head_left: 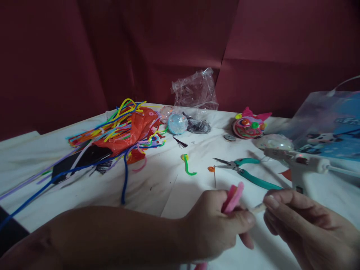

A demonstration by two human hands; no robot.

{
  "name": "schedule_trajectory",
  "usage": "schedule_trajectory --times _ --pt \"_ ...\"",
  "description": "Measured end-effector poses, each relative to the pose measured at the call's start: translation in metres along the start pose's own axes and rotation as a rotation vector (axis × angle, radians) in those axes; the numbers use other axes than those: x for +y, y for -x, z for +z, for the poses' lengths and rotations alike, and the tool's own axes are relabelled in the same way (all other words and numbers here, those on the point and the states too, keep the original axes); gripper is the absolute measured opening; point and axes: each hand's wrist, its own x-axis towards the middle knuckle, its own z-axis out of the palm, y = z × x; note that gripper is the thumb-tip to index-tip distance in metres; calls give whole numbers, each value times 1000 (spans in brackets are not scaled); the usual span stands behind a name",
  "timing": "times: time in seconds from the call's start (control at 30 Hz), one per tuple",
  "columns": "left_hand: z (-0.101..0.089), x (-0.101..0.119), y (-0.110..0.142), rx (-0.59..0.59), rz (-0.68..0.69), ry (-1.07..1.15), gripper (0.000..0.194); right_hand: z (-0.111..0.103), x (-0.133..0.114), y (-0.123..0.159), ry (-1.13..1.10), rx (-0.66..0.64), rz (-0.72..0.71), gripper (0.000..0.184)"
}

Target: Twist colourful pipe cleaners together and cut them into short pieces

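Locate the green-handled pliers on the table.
The green-handled pliers lie right of centre on the white table, just beyond the left hand, between the hot glue gun and a green pipe cleaner.

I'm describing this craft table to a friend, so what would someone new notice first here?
First, the two hands low in the foreground: the left hand pinches a folded pink pipe cleaner, and the right hand holds a small pale stick against it. Next, the bright tangle of pipe cleaners at back left. Teal-handled pliers and a white glue gun lie just beyond the hands.
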Motion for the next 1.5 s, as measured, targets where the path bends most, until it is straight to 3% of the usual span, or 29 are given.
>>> schedule_trajectory --times 0.2,0.4,0.57,0.73,0.97,1.17,1.4,1.5 --pt "-2 -6 -1 66 -13 -105 13 -4 2 -2 -15 -24 35 36" --pt "1 2 1 140 43 -180 17 -4 3 0 -127 -172 129 27" --pt "4 6 2 128 57 -147 20 -5 5 3 -241 -176 168 22" --pt "2 1 1 122 58 -87 20 -6 6 1 -138 -225 98 21" --pt "2 -3 -1 154 52 -116 20 6 2 11 -39 -278 174 25" --pt "1 -5 1 152 61 -195 22 3 9 4 60 -433 27 28" --pt "5 3 3 136 30 -211 20 8 -1 13 135 -293 63 29" --pt "6 5 3 157 32 -198 18 7 3 11 83 -358 66 30"
